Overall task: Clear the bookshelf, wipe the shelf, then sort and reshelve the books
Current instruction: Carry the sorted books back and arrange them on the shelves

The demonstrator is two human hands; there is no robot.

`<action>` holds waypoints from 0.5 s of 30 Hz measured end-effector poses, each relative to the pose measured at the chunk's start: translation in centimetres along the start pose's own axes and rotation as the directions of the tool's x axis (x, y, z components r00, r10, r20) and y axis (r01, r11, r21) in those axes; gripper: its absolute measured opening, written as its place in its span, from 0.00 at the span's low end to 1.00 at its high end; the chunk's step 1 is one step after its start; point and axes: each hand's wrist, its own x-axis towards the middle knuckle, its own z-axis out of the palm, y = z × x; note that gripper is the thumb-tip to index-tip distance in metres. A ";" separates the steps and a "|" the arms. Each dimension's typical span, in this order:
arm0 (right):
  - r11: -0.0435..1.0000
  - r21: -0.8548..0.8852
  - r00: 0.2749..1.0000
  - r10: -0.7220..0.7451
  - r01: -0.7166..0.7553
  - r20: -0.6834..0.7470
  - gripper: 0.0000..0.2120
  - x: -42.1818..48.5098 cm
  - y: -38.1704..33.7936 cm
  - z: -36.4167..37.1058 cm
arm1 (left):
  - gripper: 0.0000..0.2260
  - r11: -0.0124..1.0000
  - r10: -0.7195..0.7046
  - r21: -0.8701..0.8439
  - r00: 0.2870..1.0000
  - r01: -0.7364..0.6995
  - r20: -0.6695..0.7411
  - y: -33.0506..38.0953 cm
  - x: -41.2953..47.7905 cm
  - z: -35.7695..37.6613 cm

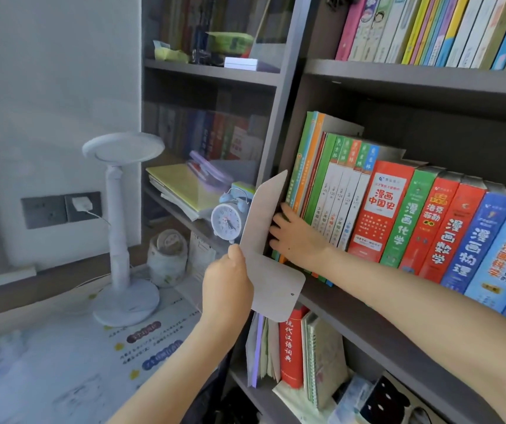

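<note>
grey l-shaped bookend [263, 215] sits at the left end of the middle shelf [368, 321], just left of the row of books [398, 215]. its taller plate stands up with the long axis tilted up and to the right, top corner pointing at the leaning green and orange spines. the shorter plate runs toward the lower right, out past the shelf's front edge, rounded corners, small dark dot near the end.

the books stand upright to slightly leaning, spines facing out. the right end of the row is cut off by the frame edge.

left hand [225, 283] grasps the bookend at its bend from the left, thumb on the front face. its fingers are hidden behind the plate. most of the bookend sits above and to the right of this grip.

right hand [294, 237] comes in across the book spines with its fingers spread and laid flat on the leftmost books, grasping nothing. its fingertips reach the dark gap beside the upright plate, and contact with the bookend is hard to make out.

a desk lamp [123, 209] and an alarm clock [227, 220] are off to the left, both soft and blurred. a red dictionary [291, 347] is on the shelf below.
</note>
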 end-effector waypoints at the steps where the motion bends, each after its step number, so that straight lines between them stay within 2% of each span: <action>1: 1.000 0.017 1.000 -0.013 0.013 -0.011 0.23 0.0 0.1 0.2 | 0.36 1.000 0.007 0.002 1.000 -0.007 -0.009 0.0 0.1 0.0; 4: 0.999 -0.005 0.998 -0.054 0.053 -0.035 0.23 -0.3 0.7 1.0 | 0.35 1.000 0.027 0.009 0.999 -0.027 -0.028 0.2 0.6 0.2; 9: 0.992 -0.077 0.995 -0.099 0.100 0.023 0.28 0.1 0.0 0.6 | 0.35 0.998 0.045 0.039 0.998 -0.044 -0.036 0.7 1.1 0.6; 15: 0.985 0.004 0.981 -0.169 0.170 -0.092 0.20 1.4 0.1 2.3 | 0.34 0.999 0.037 0.042 0.998 -0.035 -0.048 0.4 1.1 0.9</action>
